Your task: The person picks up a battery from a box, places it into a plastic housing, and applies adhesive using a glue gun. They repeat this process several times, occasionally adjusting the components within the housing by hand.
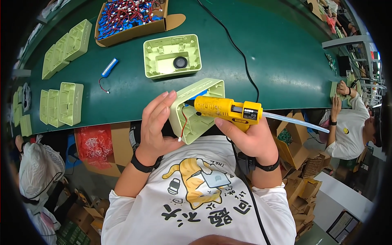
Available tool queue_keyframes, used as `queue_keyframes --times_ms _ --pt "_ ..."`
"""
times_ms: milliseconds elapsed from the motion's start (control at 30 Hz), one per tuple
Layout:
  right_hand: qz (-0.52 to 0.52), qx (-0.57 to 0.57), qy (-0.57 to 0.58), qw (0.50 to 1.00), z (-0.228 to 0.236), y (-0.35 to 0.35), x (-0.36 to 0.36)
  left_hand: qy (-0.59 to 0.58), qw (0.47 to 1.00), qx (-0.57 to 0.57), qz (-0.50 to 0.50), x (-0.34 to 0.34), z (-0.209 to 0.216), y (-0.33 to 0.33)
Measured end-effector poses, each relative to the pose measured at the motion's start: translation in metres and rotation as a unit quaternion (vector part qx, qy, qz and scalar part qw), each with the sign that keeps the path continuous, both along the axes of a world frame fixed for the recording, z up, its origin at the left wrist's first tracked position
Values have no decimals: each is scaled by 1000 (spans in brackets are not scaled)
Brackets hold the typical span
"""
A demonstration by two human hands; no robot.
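My right hand (255, 139) is wrapped round a yellow hot glue gun (220, 108), with a long translucent glue stick (296, 120) coming out of its back. The gun's dark nozzle reaches inside a light green plastic housing (197, 130). My left hand (157, 122) holds that housing, tilted, by its left side, just over my lap at the table's edge. Inside it shows part of a blue battery (199, 95); a red lead with a white connector (179, 139) hangs along the inner wall. The nozzle's tip is partly hidden by the housing.
On the green table (281, 69) stands another green housing (172, 73) with a round black speaker (180, 62). A loose blue battery (109, 67) lies left of it. Stacked housings (70, 104) stand at the left; a cardboard box (134, 34) of batteries is behind. A black cable (234, 43) crosses the table.
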State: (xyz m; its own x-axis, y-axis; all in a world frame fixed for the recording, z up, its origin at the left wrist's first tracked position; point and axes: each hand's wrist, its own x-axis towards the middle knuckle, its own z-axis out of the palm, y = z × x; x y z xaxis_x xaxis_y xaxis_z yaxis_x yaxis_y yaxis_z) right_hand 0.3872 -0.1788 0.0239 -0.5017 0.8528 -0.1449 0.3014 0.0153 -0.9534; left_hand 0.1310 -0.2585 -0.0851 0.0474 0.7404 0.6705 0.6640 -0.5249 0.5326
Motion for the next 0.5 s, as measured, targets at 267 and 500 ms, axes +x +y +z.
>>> queue_keyframes --times_ms 267,500 --pt "15 17 -20 1000 2 -1 -4 -5 1000 -14 3 -2 -1 -2" --pt "-29 -30 -1 999 4 -5 -4 -14 1000 -23 -1 -2 -3 1"
